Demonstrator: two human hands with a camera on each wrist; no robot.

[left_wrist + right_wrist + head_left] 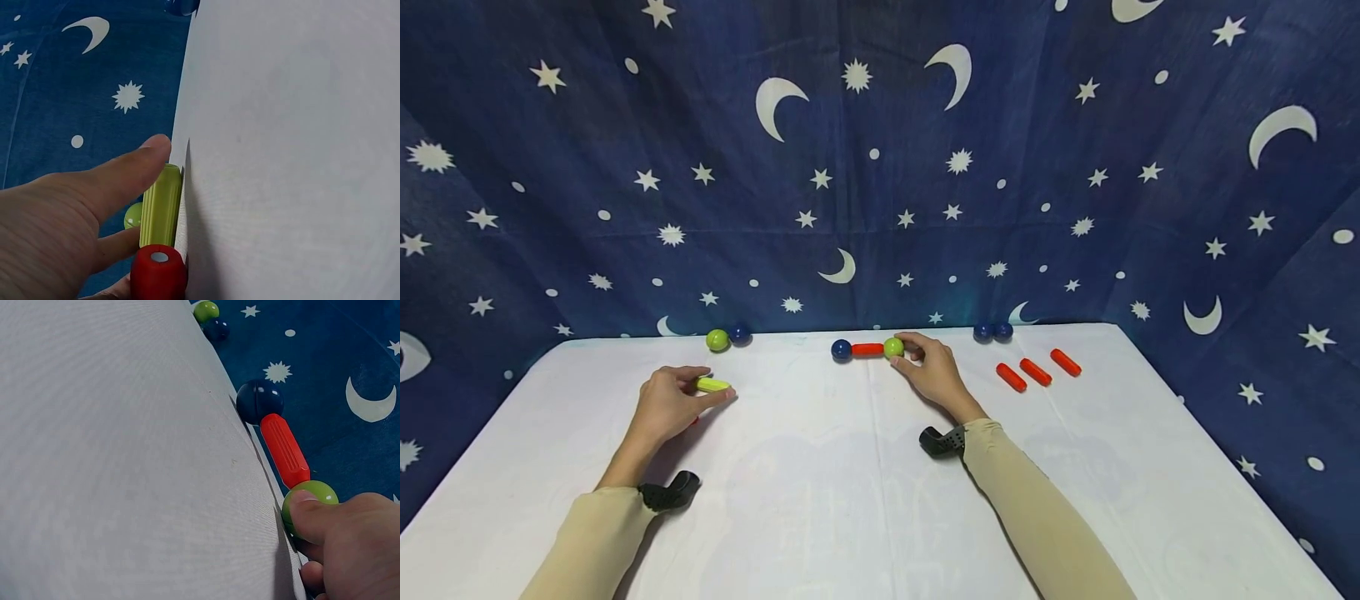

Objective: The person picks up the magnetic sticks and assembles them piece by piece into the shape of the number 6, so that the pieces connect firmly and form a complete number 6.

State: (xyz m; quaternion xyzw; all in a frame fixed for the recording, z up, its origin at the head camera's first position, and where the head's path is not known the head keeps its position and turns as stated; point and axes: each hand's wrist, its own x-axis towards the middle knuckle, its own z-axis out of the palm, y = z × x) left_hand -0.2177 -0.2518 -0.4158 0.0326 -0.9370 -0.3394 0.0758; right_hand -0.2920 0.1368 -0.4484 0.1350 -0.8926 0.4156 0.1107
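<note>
On the left, my left hand (668, 402) holds a yellow-green rod (711, 384) between thumb and fingers, close to the tabletop. A red rod (159, 275) lies at the near end of it, mostly hidden by the hand in the head view. My right hand (934, 372) pinches a green ball (893, 347) between thumb and fingers. That ball sits at the right end of a red rod (868, 350), whose other end meets a dark blue ball (842, 351). These three form a straight row near the table's back edge.
Another green ball (717, 340) and a blue ball (741, 335) sit side by side at the back left. At the back right are two blue balls (983, 332) and three loose red rods (1036, 372). Behind the white table (820, 483) hangs a star-patterned dark blue cloth (880, 183).
</note>
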